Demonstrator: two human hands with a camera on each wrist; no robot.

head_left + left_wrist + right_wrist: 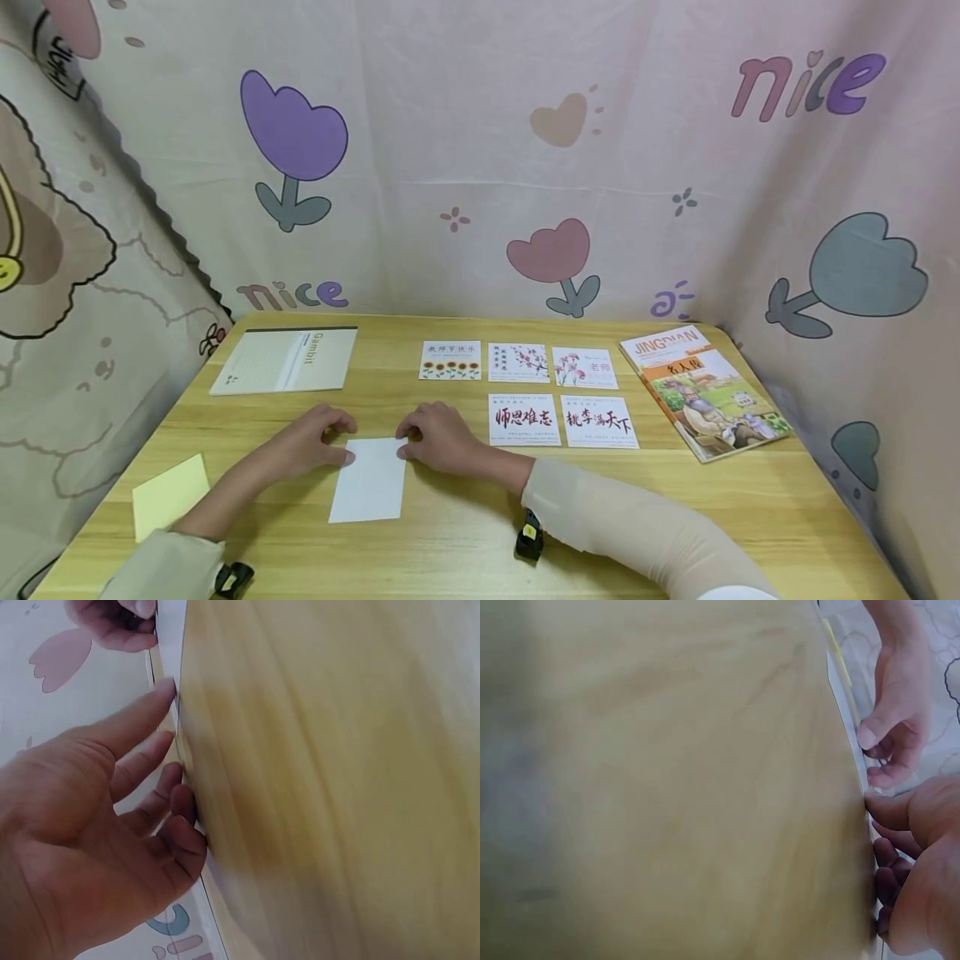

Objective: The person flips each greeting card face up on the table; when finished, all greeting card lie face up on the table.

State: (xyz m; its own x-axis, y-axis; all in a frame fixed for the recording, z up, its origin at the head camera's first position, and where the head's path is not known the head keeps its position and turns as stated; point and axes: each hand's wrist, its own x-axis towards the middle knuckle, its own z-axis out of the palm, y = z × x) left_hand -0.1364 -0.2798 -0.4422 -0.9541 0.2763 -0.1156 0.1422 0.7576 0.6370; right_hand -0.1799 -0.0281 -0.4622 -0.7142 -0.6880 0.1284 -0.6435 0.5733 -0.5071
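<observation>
A plain white card (367, 483) lies on the wooden table in front of me, its blank face up. At its upper left corner my left hand (311, 442) touches the edge with the thumb, the index finger arched apart from it. My right hand (442, 437) is at the upper right corner, thumb on the edge and the other fingers bent beside it. In the left wrist view, the left thumb meets the thin white edge of the card (172, 645) while the other fingers rest loosely curled at the table. The right wrist view shows the right thumb at the card's end (847, 712).
Several printed greeting cards (523, 419) stand in two rows right of centre, flat on the table (465, 550). A magazine (705, 392) lies at the right, a Gambit notebook (285, 360) at the back left. Yellow paper (171, 496) lies partly behind the left forearm. A patterned curtain (420, 150) hangs behind.
</observation>
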